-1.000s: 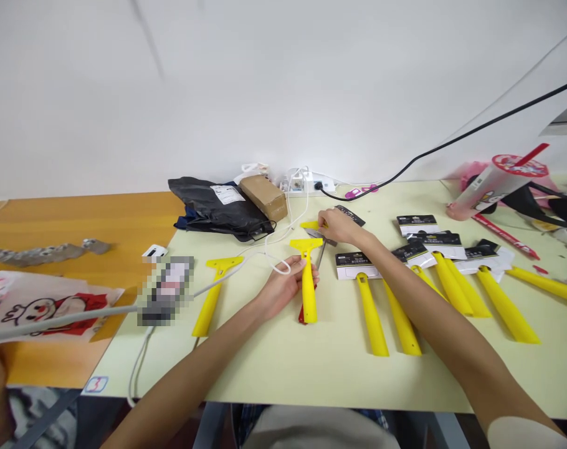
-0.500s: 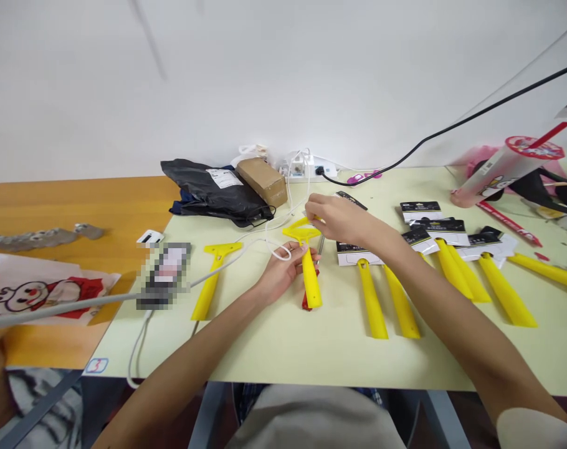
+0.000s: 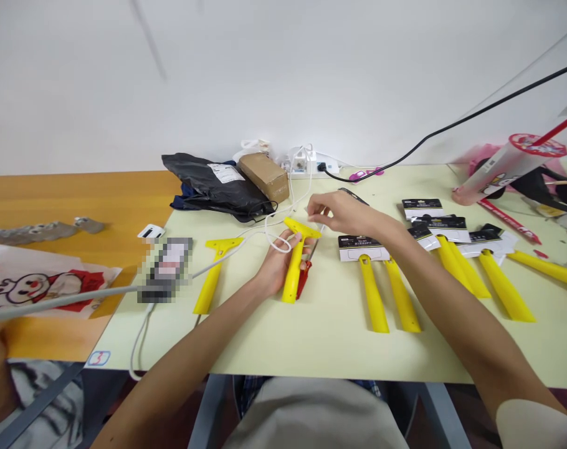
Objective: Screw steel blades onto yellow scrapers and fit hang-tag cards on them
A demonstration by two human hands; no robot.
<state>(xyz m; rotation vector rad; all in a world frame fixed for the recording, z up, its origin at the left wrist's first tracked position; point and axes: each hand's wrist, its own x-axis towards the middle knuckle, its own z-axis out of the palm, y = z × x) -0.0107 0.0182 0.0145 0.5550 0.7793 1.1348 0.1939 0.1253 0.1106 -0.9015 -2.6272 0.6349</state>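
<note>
My left hand [image 3: 275,265] is closed around a yellow T-shaped scraper [image 3: 293,268], its wide head pointing up and away from me. Beside that handle, a red-handled screwdriver [image 3: 304,279] shows partly behind my left fingers; whether they grip it too is unclear. My right hand [image 3: 333,211] hovers just right of the scraper head, fingertips pinched together. Anything between those fingertips is too small to make out. Another yellow scraper [image 3: 213,277] lies on the table to the left of my left hand. Several yellow handles [image 3: 374,296] with black-and-white header cards [image 3: 362,248] lie to the right.
A white cable [image 3: 227,251] crosses the table near my left hand. Behind lie a black plastic parcel [image 3: 218,187], a cardboard box [image 3: 265,178] and a power strip [image 3: 314,163]. A blurred-out phone [image 3: 169,268] sits left, a drink cup [image 3: 508,168] far right.
The scraper has swung in my left hand, its lower end moving left. A yellow piece stood raised at its head near my right fingers; now the head looks closed and those fingers are apart from it.
</note>
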